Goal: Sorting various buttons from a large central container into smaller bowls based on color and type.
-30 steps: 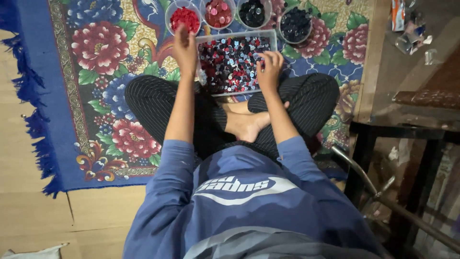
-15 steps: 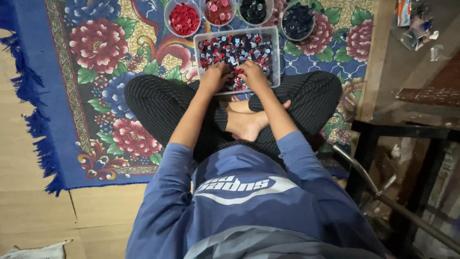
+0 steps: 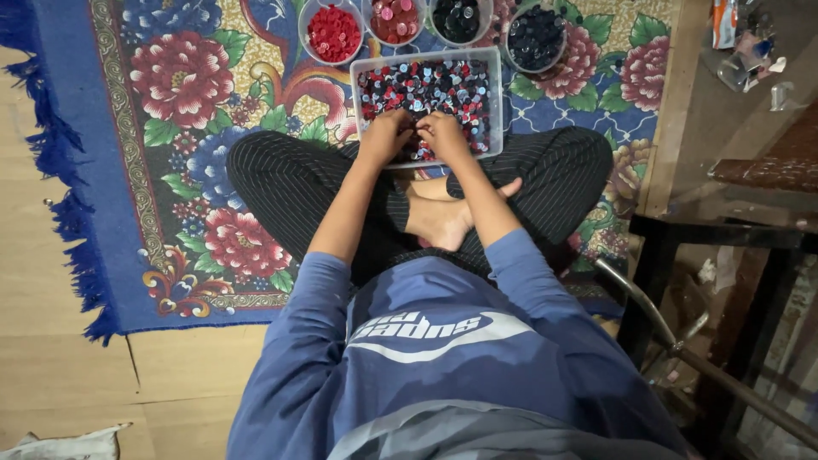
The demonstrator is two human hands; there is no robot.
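Note:
A clear rectangular tray (image 3: 498,78) full of mixed red, black, blue and pink buttons rests on the rug in front of my crossed legs. My left hand (image 3: 383,136) and my right hand (image 3: 444,135) are side by side over its near half. Their fingers curl down into the buttons and the hands touch each other. What the fingertips pinch is hidden. Beyond the tray stand round bowls of sorted buttons: red (image 3: 334,32), pink (image 3: 396,19), black (image 3: 457,17) and dark blue (image 3: 532,36).
I sit on a floral rug (image 3: 179,128) with a blue fringed border, laid on a wooden floor (image 3: 51,383). A black metal table frame (image 3: 656,264) with a glass top and small clutter stands at the right. A white cloth (image 3: 60,443) lies bottom left.
My left hand came back from the red bowl to the tray. My right hand slid left, and both now meet over the tray's near half.

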